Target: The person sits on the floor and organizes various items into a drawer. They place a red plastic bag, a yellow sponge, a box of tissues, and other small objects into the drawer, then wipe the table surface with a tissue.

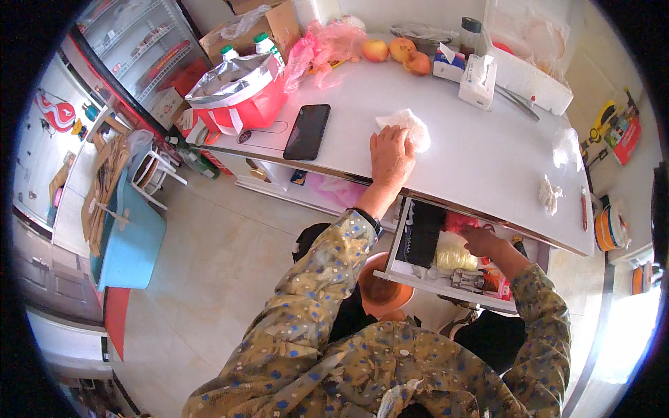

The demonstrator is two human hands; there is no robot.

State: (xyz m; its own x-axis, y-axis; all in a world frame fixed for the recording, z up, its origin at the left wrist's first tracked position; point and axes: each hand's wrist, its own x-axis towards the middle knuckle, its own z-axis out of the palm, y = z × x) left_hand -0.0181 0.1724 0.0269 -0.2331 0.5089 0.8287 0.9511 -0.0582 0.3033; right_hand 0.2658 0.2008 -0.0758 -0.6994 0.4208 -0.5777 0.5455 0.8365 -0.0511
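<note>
My left hand (392,155) is on the white tabletop, its fingers curled over the near edge of a crumpled white tissue (413,128). An open drawer (444,286) juts out under the table's front edge. Inside it my right hand (485,244) points its fingers left, close to a red plastic item (460,222) and a pale yellow bag (454,253); whether it grips anything is hidden. A black notebook-like item (422,232) lies at the drawer's left side. Nearer the drawer front is a metal corkscrew (464,278).
A smartphone (307,131) and a red insulated bag (240,99) are on the table's left. Peaches (375,50), tissue packs (477,81) and a foam box (528,78) line the back. Below the drawer stands an orange-brown bucket (384,287). A blue bin (136,235) is at left.
</note>
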